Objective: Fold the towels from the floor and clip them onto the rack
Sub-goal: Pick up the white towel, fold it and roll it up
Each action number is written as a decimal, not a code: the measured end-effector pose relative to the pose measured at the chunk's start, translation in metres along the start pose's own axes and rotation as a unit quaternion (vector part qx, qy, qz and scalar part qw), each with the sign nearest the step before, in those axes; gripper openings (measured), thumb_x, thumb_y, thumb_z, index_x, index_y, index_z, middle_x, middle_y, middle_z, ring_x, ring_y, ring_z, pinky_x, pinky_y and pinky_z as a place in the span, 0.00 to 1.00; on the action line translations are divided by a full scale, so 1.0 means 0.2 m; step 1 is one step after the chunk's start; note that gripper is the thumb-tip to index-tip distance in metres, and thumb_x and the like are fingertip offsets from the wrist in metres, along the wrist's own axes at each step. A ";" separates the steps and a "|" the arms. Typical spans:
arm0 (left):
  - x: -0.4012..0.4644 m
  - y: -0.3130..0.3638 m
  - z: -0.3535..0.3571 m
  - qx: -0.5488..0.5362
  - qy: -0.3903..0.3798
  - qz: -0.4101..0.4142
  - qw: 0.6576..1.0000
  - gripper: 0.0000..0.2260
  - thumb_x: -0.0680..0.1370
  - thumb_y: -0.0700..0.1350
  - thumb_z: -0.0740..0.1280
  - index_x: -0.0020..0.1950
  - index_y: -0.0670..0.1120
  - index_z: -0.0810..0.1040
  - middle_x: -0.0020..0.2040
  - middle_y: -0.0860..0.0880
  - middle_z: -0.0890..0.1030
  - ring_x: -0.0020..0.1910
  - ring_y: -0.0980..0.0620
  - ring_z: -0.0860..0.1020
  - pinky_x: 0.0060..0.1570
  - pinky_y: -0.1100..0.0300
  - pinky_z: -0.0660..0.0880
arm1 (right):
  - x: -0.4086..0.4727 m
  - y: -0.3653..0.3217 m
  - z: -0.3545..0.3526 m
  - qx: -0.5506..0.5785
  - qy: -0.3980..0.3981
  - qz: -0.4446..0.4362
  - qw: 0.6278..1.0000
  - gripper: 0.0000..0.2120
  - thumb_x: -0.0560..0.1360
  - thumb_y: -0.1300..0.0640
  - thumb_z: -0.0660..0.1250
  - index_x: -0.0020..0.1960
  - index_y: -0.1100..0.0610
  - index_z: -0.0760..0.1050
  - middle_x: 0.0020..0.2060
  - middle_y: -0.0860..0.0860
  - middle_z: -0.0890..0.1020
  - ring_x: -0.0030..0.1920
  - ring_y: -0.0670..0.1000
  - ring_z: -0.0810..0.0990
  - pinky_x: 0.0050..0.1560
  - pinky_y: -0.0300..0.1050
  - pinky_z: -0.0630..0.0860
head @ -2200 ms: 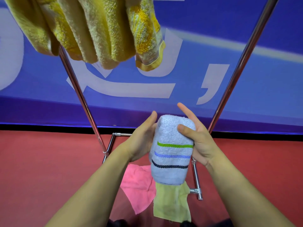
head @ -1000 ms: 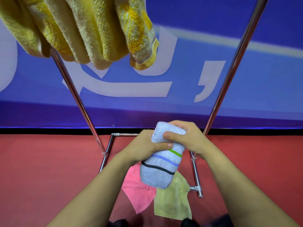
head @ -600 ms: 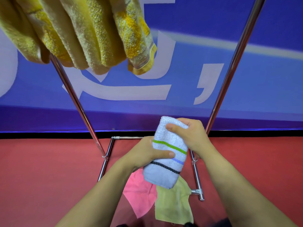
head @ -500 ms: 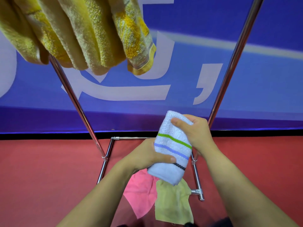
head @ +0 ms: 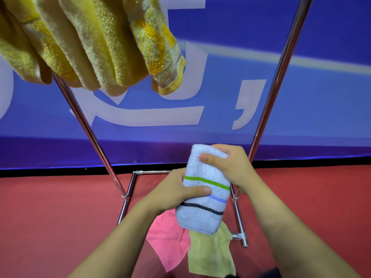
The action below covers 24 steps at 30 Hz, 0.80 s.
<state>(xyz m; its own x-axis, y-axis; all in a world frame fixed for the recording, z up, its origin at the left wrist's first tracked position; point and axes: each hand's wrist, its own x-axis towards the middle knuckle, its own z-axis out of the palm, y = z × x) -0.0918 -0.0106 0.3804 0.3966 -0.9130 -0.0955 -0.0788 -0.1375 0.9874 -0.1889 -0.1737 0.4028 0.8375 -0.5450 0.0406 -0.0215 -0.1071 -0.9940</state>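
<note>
I hold a folded white towel [head: 202, 215] with green, blue and black stripes upright in front of me. My left hand [head: 172, 192] grips its middle from the left, thumb across the front. My right hand [head: 228, 165] grips its top end, thumb pressed on the front. A pink cloth [head: 168, 237] and a pale yellow cloth [head: 210, 253] lie on the red floor below it. A yellow towel [head: 100, 43] hangs bunched from the top of the metal rack [head: 267, 101] at the upper left; no clips show.
The rack's two slanted poles, left one [head: 86, 125], frame my hands, and its base bars [head: 239, 217] rest on the red floor [head: 50, 217]. A blue banner [head: 321, 97] with white lettering stands close behind.
Both hands went from flat against the towel's sides to gripping it. The towel tilted, rose slightly, then came back down a little; my right hand stays on its top end.
</note>
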 end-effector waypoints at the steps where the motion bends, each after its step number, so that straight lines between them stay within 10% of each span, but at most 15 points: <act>1: 0.01 -0.01 0.00 -0.004 0.008 0.002 1.000 0.10 0.76 0.39 0.75 0.57 0.43 0.83 0.53 0.46 0.87 0.52 0.50 0.85 0.53 0.55 0.81 | 0.01 0.01 0.01 -0.003 0.007 -0.003 1.000 0.05 0.71 0.58 0.78 0.45 0.57 0.85 0.37 0.50 0.86 0.37 0.47 0.83 0.39 0.41 0.79; 7: 0.07 -0.08 -0.01 -0.009 0.154 -0.005 0.988 0.07 0.77 0.42 0.75 0.53 0.43 0.84 0.49 0.45 0.87 0.51 0.44 0.86 0.54 0.44 0.81 | 0.06 0.10 0.01 -0.058 0.091 -0.055 0.993 0.16 0.73 0.52 0.77 0.60 0.50 0.81 0.55 0.41 0.84 0.58 0.38 0.81 0.58 0.33 0.75; 13: 0.13 -0.12 -0.01 0.050 0.295 0.011 0.954 0.02 0.77 0.41 0.73 0.49 0.46 0.82 0.43 0.51 0.86 0.39 0.59 0.81 0.42 0.60 0.77 | 0.05 0.18 0.10 -0.112 0.036 -0.018 0.993 0.05 0.79 0.53 0.71 0.52 0.52 0.83 0.43 0.44 0.86 0.45 0.41 0.83 0.54 0.45 0.79; 20: 0.12 -0.10 0.04 -0.033 0.208 0.016 0.977 0.13 0.76 0.41 0.66 0.59 0.47 0.82 0.52 0.48 0.87 0.55 0.46 0.84 0.55 0.52 0.80 | 0.03 0.21 0.21 -0.107 0.001 0.019 0.994 0.22 0.73 0.37 0.65 0.61 0.48 0.79 0.51 0.45 0.86 0.53 0.45 0.85 0.61 0.53 0.79; 24: 0.10 -0.06 0.06 -0.100 0.161 0.026 0.982 0.18 0.79 0.34 0.58 0.64 0.46 0.80 0.58 0.46 0.86 0.61 0.44 0.82 0.62 0.50 0.77 | 0.03 0.21 0.20 -0.113 0.039 0.000 0.993 0.12 0.79 0.43 0.66 0.56 0.48 0.80 0.46 0.46 0.86 0.48 0.49 0.84 0.54 0.51 0.80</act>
<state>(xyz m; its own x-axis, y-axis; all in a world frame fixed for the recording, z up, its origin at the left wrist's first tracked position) -0.0942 -0.0322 0.3649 0.6672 -0.7442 -0.0313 0.0612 0.0128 0.9980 -0.1629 -0.1472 0.3564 0.7927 -0.6070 0.0567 -0.1515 -0.2861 -0.9462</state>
